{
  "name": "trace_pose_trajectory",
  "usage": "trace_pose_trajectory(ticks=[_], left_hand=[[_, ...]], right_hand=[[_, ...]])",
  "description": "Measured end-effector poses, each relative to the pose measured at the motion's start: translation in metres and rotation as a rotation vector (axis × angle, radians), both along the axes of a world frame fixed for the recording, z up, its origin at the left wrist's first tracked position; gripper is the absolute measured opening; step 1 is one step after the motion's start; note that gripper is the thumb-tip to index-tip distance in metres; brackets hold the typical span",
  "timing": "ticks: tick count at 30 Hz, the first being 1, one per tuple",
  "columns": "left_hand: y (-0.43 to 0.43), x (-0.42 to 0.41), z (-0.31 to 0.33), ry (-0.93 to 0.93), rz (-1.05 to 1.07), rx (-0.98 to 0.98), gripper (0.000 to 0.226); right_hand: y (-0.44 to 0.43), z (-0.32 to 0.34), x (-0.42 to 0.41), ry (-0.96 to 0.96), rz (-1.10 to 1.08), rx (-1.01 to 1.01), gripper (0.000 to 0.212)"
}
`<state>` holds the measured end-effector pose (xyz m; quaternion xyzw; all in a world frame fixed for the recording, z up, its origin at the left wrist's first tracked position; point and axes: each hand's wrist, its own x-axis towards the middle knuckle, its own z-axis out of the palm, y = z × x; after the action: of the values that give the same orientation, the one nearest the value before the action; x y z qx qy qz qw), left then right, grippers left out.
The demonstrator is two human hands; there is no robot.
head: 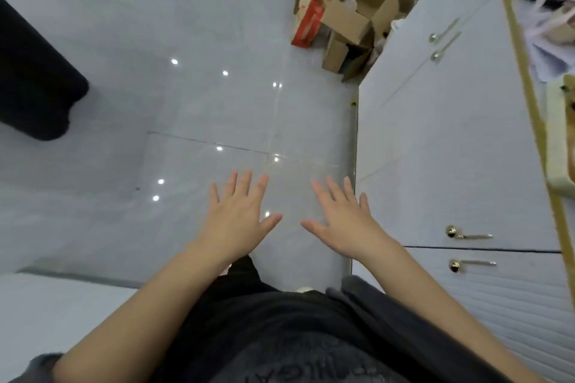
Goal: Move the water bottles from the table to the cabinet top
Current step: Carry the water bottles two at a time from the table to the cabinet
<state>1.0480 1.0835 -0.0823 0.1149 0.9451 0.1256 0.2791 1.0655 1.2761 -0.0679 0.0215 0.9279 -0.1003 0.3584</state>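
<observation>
Glossy grey floor tiles [186, 102] lie beneath both flat, splayed, empty hands: left [239, 214], right [342, 221].

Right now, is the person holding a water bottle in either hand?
No. The left hand and right hand are both spread open and empty above the tiled floor.

We see no water bottles here; of the task's things only the cabinet [451, 140] shows, standing along the right side on the glossy grey tile floor. It is white, with flat doors carrying slim gold handles [466, 236] set in pairs, and a ribbed front panel nearest us. Its top [525, 84], edged in a yellowish strip, runs up the far right and holds blurred clutter.
</observation>
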Motion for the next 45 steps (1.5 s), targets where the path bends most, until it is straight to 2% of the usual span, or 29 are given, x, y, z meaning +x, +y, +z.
trace_pose_trajectory(ticks=[7, 15, 23, 32, 40, 45], left_hand=[[-0.086, -0.032, -0.008, -0.154, 0.125, -0.058, 0.073], [-0.155, -0.039, -0.016, -0.213, 0.437, -0.044, 0.074], [-0.226, -0.088, -0.022, -0.201, 0.742, -0.021, 0.071], [-0.312, -0.148, -0.012, -0.15, 1.017, 0.023, 0.078], [-0.404, -0.157, -0.017, -0.179, 1.168, 0.044, 0.078], [-0.493, -0.169, -0.029, -0.185, 1.134, 0.069, 0.078]], right_hand=[[-0.087, -0.007, -0.071, -0.045, 0.211, 0.007, 0.077], [-0.176, -0.022, -0.143, -0.076, 0.509, 0.002, 0.076], [-0.277, -0.038, -0.237, -0.093, 0.812, 0.022, 0.077], [-0.403, -0.02, -0.332, -0.057, 1.065, 0.014, 0.077], [-0.516, -0.024, -0.354, -0.043, 1.185, -0.012, 0.076], [-0.602, -0.034, -0.36, -0.059, 1.166, 0.005, 0.077]])
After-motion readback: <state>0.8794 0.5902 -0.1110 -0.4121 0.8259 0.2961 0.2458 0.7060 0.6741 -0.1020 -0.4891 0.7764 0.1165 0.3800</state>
